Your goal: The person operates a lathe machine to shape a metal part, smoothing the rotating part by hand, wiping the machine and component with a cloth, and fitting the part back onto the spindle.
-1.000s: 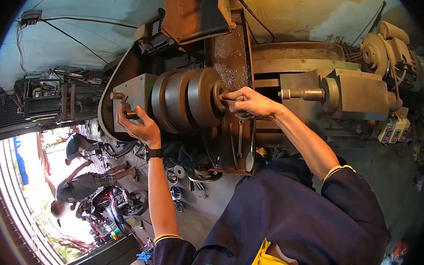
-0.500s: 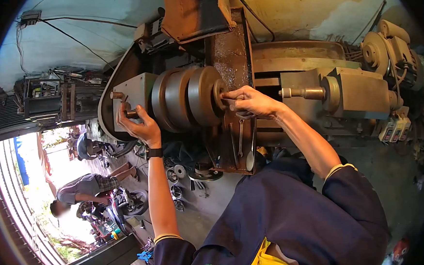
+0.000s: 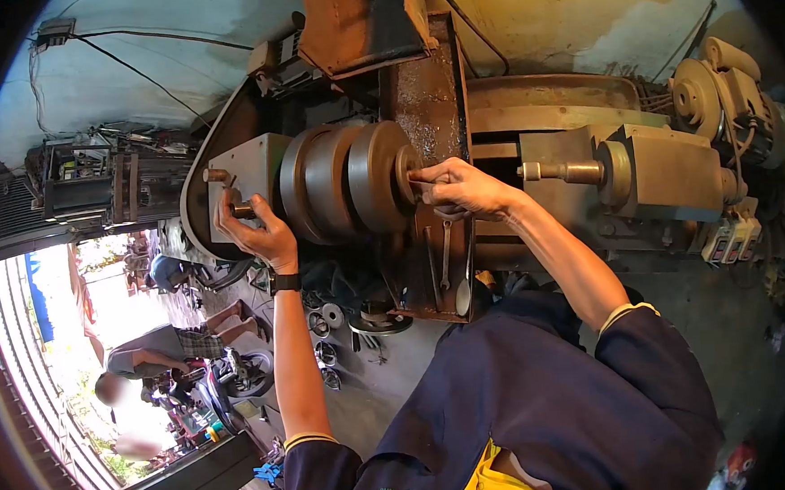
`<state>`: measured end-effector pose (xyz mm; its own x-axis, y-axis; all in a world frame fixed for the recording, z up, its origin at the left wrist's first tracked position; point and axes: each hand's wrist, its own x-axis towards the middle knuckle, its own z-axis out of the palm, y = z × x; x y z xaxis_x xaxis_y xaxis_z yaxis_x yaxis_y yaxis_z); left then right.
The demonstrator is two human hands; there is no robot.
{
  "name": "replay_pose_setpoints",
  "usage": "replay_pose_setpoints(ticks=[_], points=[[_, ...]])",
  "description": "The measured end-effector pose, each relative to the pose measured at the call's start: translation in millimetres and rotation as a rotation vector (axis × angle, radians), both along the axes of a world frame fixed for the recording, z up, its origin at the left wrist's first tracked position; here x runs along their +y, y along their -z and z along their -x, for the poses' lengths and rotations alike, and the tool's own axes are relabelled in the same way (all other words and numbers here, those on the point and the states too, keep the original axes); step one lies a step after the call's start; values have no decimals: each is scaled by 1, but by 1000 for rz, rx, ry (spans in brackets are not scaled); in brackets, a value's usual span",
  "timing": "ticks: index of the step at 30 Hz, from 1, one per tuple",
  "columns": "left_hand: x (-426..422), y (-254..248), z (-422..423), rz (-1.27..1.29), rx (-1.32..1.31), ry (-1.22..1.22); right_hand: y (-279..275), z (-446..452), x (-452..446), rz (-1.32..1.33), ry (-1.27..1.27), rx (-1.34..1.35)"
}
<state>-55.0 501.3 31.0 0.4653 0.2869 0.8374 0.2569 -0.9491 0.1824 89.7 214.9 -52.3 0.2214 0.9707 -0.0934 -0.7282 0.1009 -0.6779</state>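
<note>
A large metal drum [image 3: 379, 178] with several round steps sits against a grey block [image 3: 257, 168] of the machine. My left hand [image 3: 262, 239], with a dark band at the wrist, curls round a short metal peg [image 3: 244, 210] at the block's lower left. My right hand [image 3: 461, 191] is at the drum's right end, its fingers folded and the index fingertip at the small ring in the centre. Whatever those fingers may pinch is hidden. A brass-coloured spindle [image 3: 568, 172] points toward the drum from the right.
Below the drum, a metal tray [image 3: 414, 302] holds a wrench [image 3: 447, 255] and other long tools. A motor [image 3: 734, 98] stands at the far right. At the lower left, a person [image 3: 152, 349] bends beside a motorcycle [image 3: 213, 391]. An orange-brown metal guard [image 3: 361, 31] hangs above.
Both my hands stay in nearly the same place. In the background, the person by the motorcycle has shifted posture, and another person farther back has moved.
</note>
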Motion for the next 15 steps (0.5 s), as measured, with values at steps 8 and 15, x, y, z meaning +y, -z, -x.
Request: replay_pose_setpoints(ticks=[8,15], points=[[0,0,0,-3,11,-14,2,0,1,-20,-10,-23],[0,-1,0,0,20,-12,-3,0,-1,13,3,-33]])
